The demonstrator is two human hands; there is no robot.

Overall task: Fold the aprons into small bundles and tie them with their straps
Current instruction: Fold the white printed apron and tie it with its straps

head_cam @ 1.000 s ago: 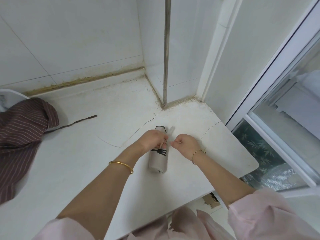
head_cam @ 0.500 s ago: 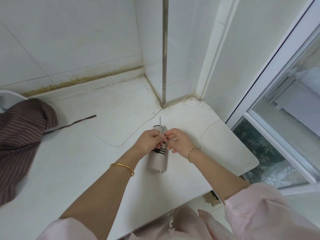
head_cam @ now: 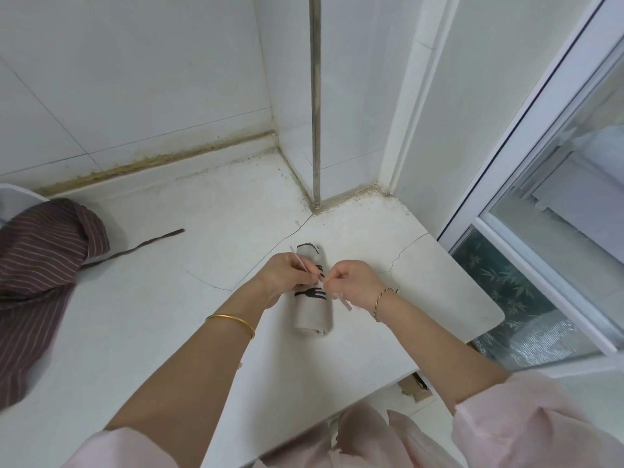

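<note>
A beige apron with a black fork print is rolled into a small bundle lying on the white counter. My left hand rests on the bundle's far part and pinches one thin pale strap end, which sticks up and to the left. Just to the bundle's right, my right hand pinches the other strap end, which hangs out below the fist. The two hands are a small gap apart over the bundle. A brown striped apron lies unfolded at the counter's left.
The brown apron's dark strap trails right across the counter. Tiled walls close the back, with a metal strip in the corner. The counter's right edge drops off beside a glass sliding door. A white rim shows at far left.
My hands came together over the bundle half a second ago and have now drawn slightly apart, pulling the strap ends out to the upper left and lower right.
</note>
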